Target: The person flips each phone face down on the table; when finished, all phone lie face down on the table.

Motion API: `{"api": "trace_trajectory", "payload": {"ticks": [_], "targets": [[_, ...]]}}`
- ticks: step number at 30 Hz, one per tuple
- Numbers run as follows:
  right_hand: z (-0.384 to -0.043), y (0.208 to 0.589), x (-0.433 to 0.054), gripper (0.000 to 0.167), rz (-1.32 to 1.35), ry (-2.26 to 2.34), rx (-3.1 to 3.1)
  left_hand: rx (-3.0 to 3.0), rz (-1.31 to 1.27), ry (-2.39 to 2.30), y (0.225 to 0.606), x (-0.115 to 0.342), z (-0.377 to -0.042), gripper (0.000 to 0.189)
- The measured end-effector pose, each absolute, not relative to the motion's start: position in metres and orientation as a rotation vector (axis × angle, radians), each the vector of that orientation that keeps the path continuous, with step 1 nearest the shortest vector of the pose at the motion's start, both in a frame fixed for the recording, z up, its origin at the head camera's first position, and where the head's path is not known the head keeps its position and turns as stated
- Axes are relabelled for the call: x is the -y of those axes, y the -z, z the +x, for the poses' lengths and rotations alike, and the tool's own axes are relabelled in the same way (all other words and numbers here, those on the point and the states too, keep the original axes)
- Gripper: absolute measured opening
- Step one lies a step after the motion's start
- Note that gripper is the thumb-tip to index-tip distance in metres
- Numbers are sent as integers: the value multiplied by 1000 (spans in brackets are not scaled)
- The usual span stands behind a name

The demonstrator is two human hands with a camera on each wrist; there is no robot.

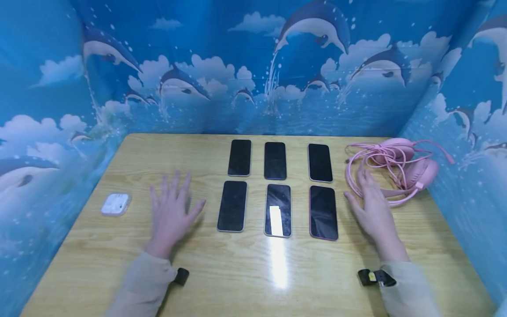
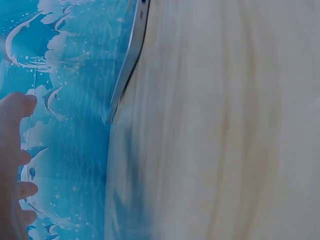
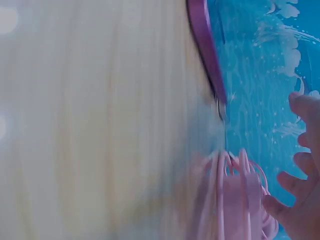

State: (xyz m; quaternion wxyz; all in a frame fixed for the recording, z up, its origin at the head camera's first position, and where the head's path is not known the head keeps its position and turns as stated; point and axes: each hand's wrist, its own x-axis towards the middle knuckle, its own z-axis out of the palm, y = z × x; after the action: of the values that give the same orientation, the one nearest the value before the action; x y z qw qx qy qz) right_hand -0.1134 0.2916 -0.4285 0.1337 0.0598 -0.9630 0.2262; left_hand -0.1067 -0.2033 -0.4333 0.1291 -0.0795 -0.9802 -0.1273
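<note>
Pink headphones (image 1: 424, 173) lie at the fingertips of the right hand (image 1: 372, 211), the nearer of the two, its fingers spread and empty (touching or not, I cannot tell from here). Between it and the left hand (image 1: 170, 215), fingers also splayed, six dark phones (image 1: 278, 193) lie in two rows, long axes roughly front to back, on a wooden bench (image 1: 229, 273) walled by dolphin-print cloth (image 1: 245, 48).

Phones (image 1: 278, 204) between case (image 1: 115, 204) and headphones (image 1: 423, 175)
</note>
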Motion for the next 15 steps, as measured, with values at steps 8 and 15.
{"api": "trace_trajectory", "payload": {"ticks": [8, 15], "targets": [[-120, 441, -265, 53, 217, -967, 2631, 2726, -315, 745, 443, 182, -101, 75], [-125, 446, -233, 42, 263, -1108, 2560, 2692, -327, 1047, 451, 163, -95, 69]]}}
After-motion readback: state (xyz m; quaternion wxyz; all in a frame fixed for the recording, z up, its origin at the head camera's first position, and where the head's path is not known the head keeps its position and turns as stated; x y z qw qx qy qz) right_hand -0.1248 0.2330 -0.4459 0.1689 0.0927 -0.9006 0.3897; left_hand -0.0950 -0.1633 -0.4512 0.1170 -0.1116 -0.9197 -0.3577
